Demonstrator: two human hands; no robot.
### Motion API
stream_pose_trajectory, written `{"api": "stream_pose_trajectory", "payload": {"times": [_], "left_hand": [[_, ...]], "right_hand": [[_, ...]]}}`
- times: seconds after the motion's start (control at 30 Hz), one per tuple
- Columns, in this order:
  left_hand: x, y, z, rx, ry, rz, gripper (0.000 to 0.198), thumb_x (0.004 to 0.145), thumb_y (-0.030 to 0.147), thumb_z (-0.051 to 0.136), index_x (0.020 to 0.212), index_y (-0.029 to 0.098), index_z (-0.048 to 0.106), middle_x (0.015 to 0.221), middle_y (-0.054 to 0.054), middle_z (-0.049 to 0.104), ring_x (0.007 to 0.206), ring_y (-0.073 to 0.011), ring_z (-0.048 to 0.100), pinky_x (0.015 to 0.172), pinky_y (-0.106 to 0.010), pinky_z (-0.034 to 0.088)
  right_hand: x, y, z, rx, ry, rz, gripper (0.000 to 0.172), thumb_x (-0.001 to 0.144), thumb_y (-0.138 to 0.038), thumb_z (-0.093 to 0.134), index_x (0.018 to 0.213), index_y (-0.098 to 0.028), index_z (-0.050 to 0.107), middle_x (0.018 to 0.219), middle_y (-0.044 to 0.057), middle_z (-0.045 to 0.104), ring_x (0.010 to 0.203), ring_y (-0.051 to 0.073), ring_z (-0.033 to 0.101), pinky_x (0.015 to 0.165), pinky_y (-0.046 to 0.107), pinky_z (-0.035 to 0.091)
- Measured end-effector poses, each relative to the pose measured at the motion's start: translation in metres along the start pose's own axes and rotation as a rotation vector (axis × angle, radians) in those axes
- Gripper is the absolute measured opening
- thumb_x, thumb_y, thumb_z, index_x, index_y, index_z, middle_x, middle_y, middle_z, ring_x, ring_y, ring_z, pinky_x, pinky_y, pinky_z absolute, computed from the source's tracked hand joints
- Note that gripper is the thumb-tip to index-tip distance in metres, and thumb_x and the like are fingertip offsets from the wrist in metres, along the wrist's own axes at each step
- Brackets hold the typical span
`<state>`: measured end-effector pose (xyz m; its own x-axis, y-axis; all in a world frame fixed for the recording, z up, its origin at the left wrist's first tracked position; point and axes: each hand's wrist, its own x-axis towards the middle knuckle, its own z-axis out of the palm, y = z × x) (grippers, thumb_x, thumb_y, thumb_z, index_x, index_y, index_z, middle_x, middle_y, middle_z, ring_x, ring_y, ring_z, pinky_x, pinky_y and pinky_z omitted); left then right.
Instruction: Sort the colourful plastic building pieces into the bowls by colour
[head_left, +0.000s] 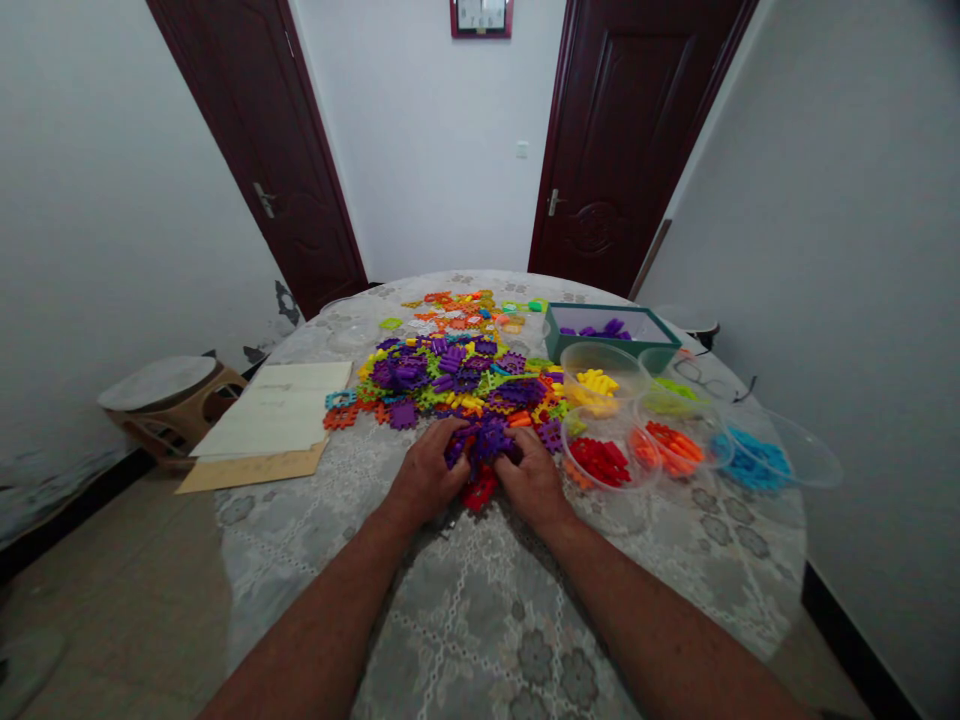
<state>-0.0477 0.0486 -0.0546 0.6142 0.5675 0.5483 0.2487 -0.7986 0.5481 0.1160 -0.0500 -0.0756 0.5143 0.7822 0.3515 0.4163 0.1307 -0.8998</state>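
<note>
Between my two hands is a clump of purple toothed plastic building pieces (pixel 491 436), at the near edge of a mixed heap. My left hand (pixel 431 468) has its fingers curled round the clump's left side. From the right, my right hand (pixel 531 474) grips it with thumb and fingers. Below the clump, a red toothed piece (pixel 478 490) lies on the tablecloth. Just beyond my hands spreads the heap of building pieces (pixel 457 375), mostly purple, green and yellow. My fingertips are partly hidden by the pieces.
Clear plastic bowls on the right hold yellow pieces (pixel 592 388), red pieces (pixel 601 462), orange pieces (pixel 671 447) and blue pieces (pixel 754 460). Behind them stands a green box (pixel 555 342) with purple pieces. Eyeglasses (pixel 716 385) lie far right. Paper sheets (pixel 270 410) rest at left, near a stool (pixel 169 385).
</note>
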Motion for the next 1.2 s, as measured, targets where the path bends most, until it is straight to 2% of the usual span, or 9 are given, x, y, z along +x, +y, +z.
{"api": "stream_pose_trajectory", "payload": {"times": [0.27,0.43,0.53,0.67,0.8,0.93,1.1,1.2], "left_hand": [[0.0,0.002,0.003,-0.068,-0.098,-0.022,0.049,0.084,0.02,0.073,0.132,0.024,0.06,0.128,-0.011,0.065,0.121,-0.0277,0.063,0.105,-0.045,0.052],[0.002,0.003,0.0,-0.131,-0.093,-0.033,0.046,0.081,0.008,0.064,0.124,0.023,0.064,0.12,-0.008,0.066,0.114,-0.0252,0.063,0.103,-0.043,0.052],[0.002,0.002,-0.002,-0.189,-0.007,-0.103,0.043,0.078,0.007,0.063,0.118,0.023,0.067,0.117,-0.007,0.068,0.113,-0.0252,0.064,0.104,-0.044,0.051],[0.006,0.003,-0.009,-0.407,0.16,-0.346,0.034,0.083,0.016,0.069,0.115,0.024,0.071,0.114,-0.006,0.073,0.107,-0.0246,0.068,0.1,-0.041,0.054],[0.013,0.006,-0.018,-0.658,0.319,-0.548,0.031,0.077,0.02,0.079,0.107,0.024,0.074,0.102,-0.004,0.074,0.092,-0.0211,0.07,0.082,-0.032,0.058],[0.02,0.011,-0.02,-1.101,0.447,-0.713,0.037,0.071,0.022,0.082,0.104,0.023,0.067,0.084,0.003,0.069,0.068,-0.0149,0.065,0.061,-0.027,0.057],[0.035,0.023,-0.019,-1.358,0.439,-0.758,0.044,0.066,0.017,0.085,0.102,0.022,0.061,0.079,0.006,0.066,0.061,-0.0113,0.062,0.054,-0.023,0.054],[0.045,0.03,-0.009,-1.428,0.424,-0.751,0.045,0.065,0.016,0.086,0.102,0.021,0.06,0.081,0.005,0.068,0.063,-0.0122,0.064,0.054,-0.023,0.054]], "right_hand": [[0.003,-0.003,0.0,-0.039,-0.02,-0.009,0.023,0.084,-0.02,0.062,0.104,-0.024,0.075,0.105,0.005,0.07,0.104,0.025,0.064,0.097,0.04,0.049],[0.002,-0.002,-0.001,-0.038,-0.031,-0.033,0.024,0.085,-0.021,0.062,0.105,-0.024,0.075,0.105,0.005,0.07,0.105,0.024,0.065,0.098,0.039,0.049],[0.001,-0.004,-0.001,-0.02,-0.021,-0.042,0.023,0.086,-0.021,0.062,0.105,-0.024,0.076,0.106,0.005,0.071,0.106,0.024,0.065,0.099,0.038,0.049],[0.001,-0.006,-0.002,-0.017,0.012,-0.026,0.022,0.087,-0.024,0.063,0.105,-0.023,0.076,0.107,0.006,0.071,0.104,0.025,0.066,0.097,0.04,0.051],[0.001,-0.003,-0.004,-0.037,0.053,-0.065,0.031,0.086,-0.019,0.059,0.112,-0.024,0.075,0.114,0.008,0.071,0.111,0.026,0.066,0.102,0.044,0.051],[-0.001,-0.002,-0.006,-0.079,0.054,-0.157,0.038,0.089,-0.014,0.052,0.119,-0.025,0.074,0.124,0.008,0.069,0.12,0.026,0.063,0.11,0.045,0.047],[-0.004,-0.008,-0.004,-0.144,0.073,-0.249,0.039,0.09,-0.012,0.05,0.12,-0.024,0.074,0.125,0.009,0.07,0.124,0.026,0.061,0.113,0.047,0.047],[-0.006,-0.012,-0.003,-0.141,0.094,-0.278,0.039,0.096,-0.016,0.051,0.129,-0.024,0.069,0.13,0.01,0.068,0.127,0.026,0.06,0.115,0.049,0.046]]}}
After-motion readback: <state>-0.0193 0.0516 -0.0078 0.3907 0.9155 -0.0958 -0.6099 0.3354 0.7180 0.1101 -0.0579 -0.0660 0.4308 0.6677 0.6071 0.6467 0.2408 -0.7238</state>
